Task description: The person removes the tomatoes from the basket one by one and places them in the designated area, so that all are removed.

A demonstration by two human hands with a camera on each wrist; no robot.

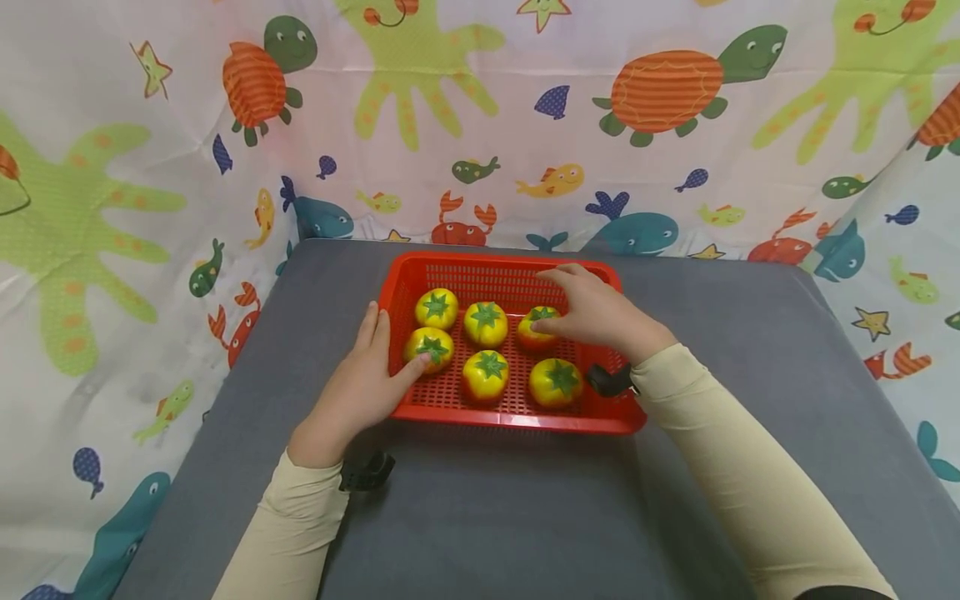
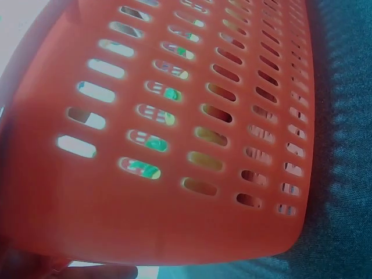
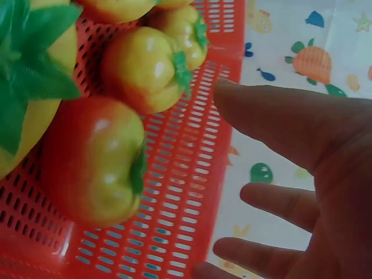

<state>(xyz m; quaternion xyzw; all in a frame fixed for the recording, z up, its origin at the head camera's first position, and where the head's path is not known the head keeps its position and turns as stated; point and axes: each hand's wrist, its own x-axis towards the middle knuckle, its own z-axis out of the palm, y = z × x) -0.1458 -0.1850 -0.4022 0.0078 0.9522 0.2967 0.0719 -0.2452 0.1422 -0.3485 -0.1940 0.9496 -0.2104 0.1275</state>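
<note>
A red perforated plastic basket (image 1: 517, 419) holds several yellow-red tomatoes with green leafy tops. My left hand (image 1: 367, 383) grips its left rim, fingers along the outside and thumb over the inside, by the front-left tomato (image 1: 431, 346). Just the basket's outer wall (image 2: 145, 215) fills most of the left wrist view, with a fingertip at the bottom. Over the back-right tomato (image 1: 528, 337) hovers my right hand (image 1: 600, 312), thumb and fingers spread apart. From the right wrist, a tomato (image 3: 96, 163) lies beside the spread right hand (image 3: 314, 174), with a gap between them.
The basket stands on a dark grey table (image 1: 510, 517) near its back edge. A white curtain (image 1: 480, 83) printed with sea animals hangs behind and at both sides. Each wrist wears a black band; the right one (image 1: 609, 380) is over the basket's right end.
</note>
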